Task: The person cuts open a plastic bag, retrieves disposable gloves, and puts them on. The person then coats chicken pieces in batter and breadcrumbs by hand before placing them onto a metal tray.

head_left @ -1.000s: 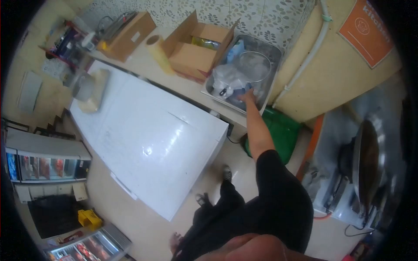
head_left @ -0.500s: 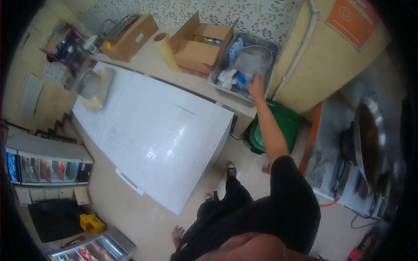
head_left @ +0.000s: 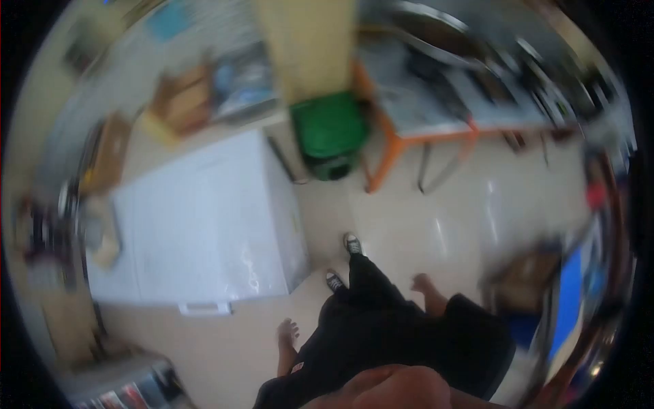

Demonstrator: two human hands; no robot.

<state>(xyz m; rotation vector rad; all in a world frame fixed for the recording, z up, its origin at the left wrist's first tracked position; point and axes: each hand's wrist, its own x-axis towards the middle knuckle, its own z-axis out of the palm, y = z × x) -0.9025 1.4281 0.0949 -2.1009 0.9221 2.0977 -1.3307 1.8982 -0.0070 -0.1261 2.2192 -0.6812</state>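
My left hand (head_left: 287, 334) hangs low at my side, fingers spread and nothing in them. Its nearest thing is the white chest freezer (head_left: 197, 225), up and to the left. My right hand (head_left: 424, 283) hangs on my other side over the pale floor, apart from any object. Motion smears its fingers, and no held thing shows there. On the back counter, away from both hands, the metal tray (head_left: 244, 109) of plastic bags is blurred beside an open cardboard box (head_left: 182, 99).
A green bin (head_left: 330, 129) stands between the freezer and an orange-framed table (head_left: 390, 153). A large pan (head_left: 436, 31) sits at the back of that table. At right is a blue panel (head_left: 569, 293) near a brown box (head_left: 524, 279). Tiled floor (head_left: 443, 218) stretches ahead of my shoes.
My right hand has left the metal tray and dropped to my side. The view has swung right, bringing the orange-framed table and more floor into sight. My left hand still hangs low.
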